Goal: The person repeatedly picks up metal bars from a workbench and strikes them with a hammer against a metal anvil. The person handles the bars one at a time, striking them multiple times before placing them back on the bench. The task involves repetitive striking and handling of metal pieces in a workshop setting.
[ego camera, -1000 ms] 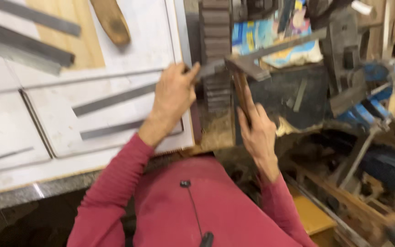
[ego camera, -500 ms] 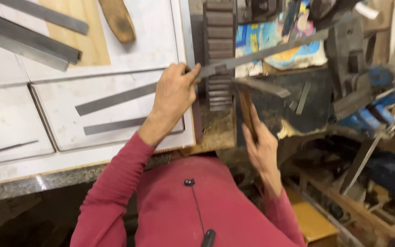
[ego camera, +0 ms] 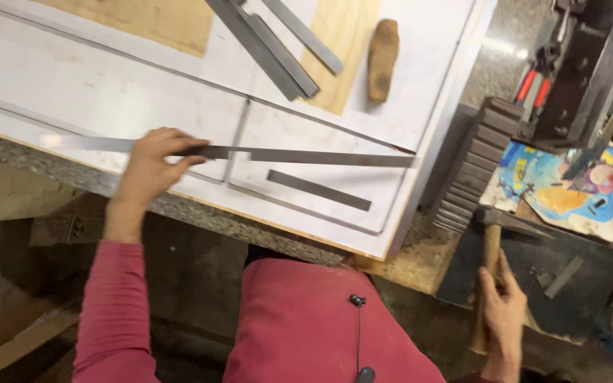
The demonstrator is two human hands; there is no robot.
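My left hand (ego camera: 152, 162) grips a long flat steel strip (ego camera: 299, 155) and holds it level above the white board (ego camera: 108, 92), the strip reaching right almost to the board's edge. My right hand (ego camera: 503, 312) is closed around the wooden handle of a hammer (ego camera: 492, 248), whose head rests on a dark metal block (ego camera: 533, 276) at the lower right. A short steel bar (ego camera: 318, 190) lies on the board just below the strip.
More steel strips (ego camera: 267, 32) and a brown wooden piece (ego camera: 383, 50) lie at the board's far side. A stack of dark metal plates (ego camera: 473, 167), a colourful printed sheet (ego camera: 562, 181) and a dark machine with red-handled pliers (ego camera: 533, 89) stand at right.
My left hand has pulled the long strip out of the machine and swung it left over the white board. The view has shifted left. My right hand still holds the hammer, now lowered.
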